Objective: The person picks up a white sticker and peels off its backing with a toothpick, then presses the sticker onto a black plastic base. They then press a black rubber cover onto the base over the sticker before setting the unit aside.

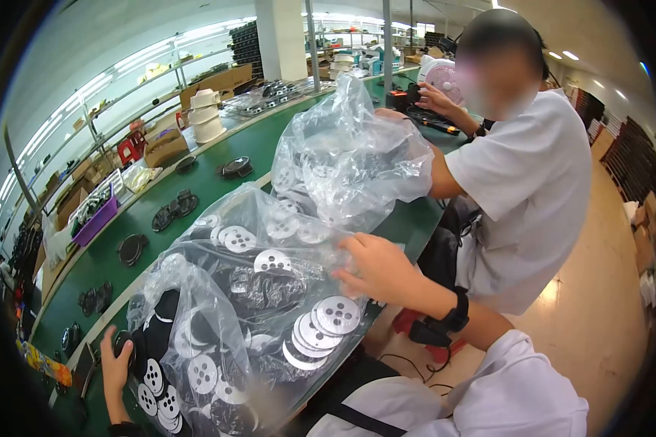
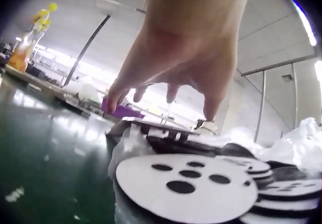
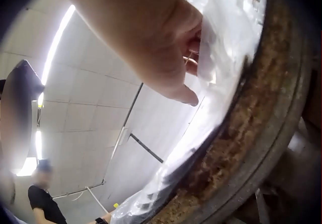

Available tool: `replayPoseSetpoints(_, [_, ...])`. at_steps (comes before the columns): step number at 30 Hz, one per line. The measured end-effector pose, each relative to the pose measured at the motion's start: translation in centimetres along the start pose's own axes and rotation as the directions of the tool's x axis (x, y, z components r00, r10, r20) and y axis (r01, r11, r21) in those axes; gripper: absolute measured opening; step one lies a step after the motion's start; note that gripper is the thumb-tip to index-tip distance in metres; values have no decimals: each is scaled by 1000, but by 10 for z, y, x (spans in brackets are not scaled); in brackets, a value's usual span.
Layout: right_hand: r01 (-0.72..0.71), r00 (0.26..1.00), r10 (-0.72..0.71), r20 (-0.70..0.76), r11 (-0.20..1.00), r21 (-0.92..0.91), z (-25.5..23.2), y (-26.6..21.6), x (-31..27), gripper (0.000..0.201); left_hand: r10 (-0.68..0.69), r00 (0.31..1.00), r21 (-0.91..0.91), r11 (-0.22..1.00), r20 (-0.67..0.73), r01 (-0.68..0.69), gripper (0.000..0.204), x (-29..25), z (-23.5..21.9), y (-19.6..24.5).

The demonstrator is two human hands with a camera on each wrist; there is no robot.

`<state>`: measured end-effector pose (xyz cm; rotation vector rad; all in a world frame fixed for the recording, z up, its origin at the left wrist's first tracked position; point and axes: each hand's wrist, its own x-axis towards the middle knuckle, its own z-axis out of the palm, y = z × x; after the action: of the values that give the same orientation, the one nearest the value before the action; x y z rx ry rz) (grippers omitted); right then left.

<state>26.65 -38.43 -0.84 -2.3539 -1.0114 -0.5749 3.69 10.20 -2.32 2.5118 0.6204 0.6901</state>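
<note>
Clear plastic bags [image 1: 219, 291] lie on the bench, with white round discs [image 1: 339, 315] with black holes in and around them. At the bags' left edge my left hand [image 1: 115, 371] is beside a small black round part [image 1: 127, 348]. In the left wrist view, the left hand's spread fingers [image 2: 171, 94] point down just above a dark flat part [image 2: 156, 129], behind a large white disc [image 2: 186, 189]. My right hand [image 1: 386, 269] is at the bags' right side, fingers extended against the film. Its thumb and fingers stand apart beside the plastic [image 3: 229, 48] in the right wrist view.
Another person [image 1: 525, 160] sits at the right, arms behind a raised clear bag [image 1: 342, 146]. Black round parts [image 1: 175, 209] lie spaced along the green bench [image 1: 211, 191]. A purple bin [image 1: 95, 218] stands at the far side. The bench's worn edge [image 3: 216, 158] runs below the right hand.
</note>
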Motion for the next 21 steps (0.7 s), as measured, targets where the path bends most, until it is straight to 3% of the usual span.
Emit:
replayPoseSetpoints(2, [-27, 1000, 27, -3, 1000, -15, 1, 6, -5, 34, -127, 977, -97, 985, 169, 145, 46, 4, 0, -3])
replayPoseSetpoints(3, [-50, 999, 50, -4, 998, -26, 3, 8, -8, 35, -155, 968, -254, 945, 197, 204, 40, 7, 0, -17])
replayPoseSetpoints(4, [-54, 999, 54, -3, 998, -21, 4, 9, -11, 35, -156, 967, -249, 947, 200, 204, 40, 4, -1, -11])
replayPoseSetpoints(6, [-66, 998, 65, -2, 998, -16, 9, 11, -13, 36, -214, 976, -206, 954, 44, 219, 38, -7, -4, 1])
replayPoseSetpoints(10, [-61, 997, 62, -55, 998, 22, 6, 11, -16, 37, -170, 984, -365, 920, -48, 141, 44, -16, -29, -28])
replayPoseSetpoints(12, [-132, 982, 145, -120, 985, 112, 1, 12, -16, 37, -251, 963, -421, 887, -99, 188, 44, -33, -43, -26])
replayPoseSetpoints(13, [-132, 982, 146, -119, 984, 120, 1, 15, -17, 37, -252, 962, -414, 890, -102, 190, 44, -43, -50, -52])
replayPoseSetpoints(15, [-200, 958, 220, -182, 972, 124, -1, 24, -21, 38, -183, 966, -21, 983, -181, 182, 46, -59, -72, -118])
replayPoseSetpoints(16, [-201, 958, 223, -180, 970, 133, 1, 27, -23, 38, -376, 924, 253, 889, -71, 382, 46, -67, -81, -69])
replayPoseSetpoints(18, [-244, 945, 277, -175, 951, 188, 5, 33, -24, 36, -108, 965, 350, 917, -241, 190, 43, -81, -80, -105])
replayPoseSetpoints(19, [-244, 945, 278, -173, 951, 192, 6, 35, -23, 36, -109, 964, 353, 916, -241, 192, 43, -83, -79, -90])
replayPoseSetpoints(21, [-257, 963, 267, -37, 949, 184, 8, 37, -22, 30, -141, 958, 251, 946, -250, 205, 43, -92, -68, -35])
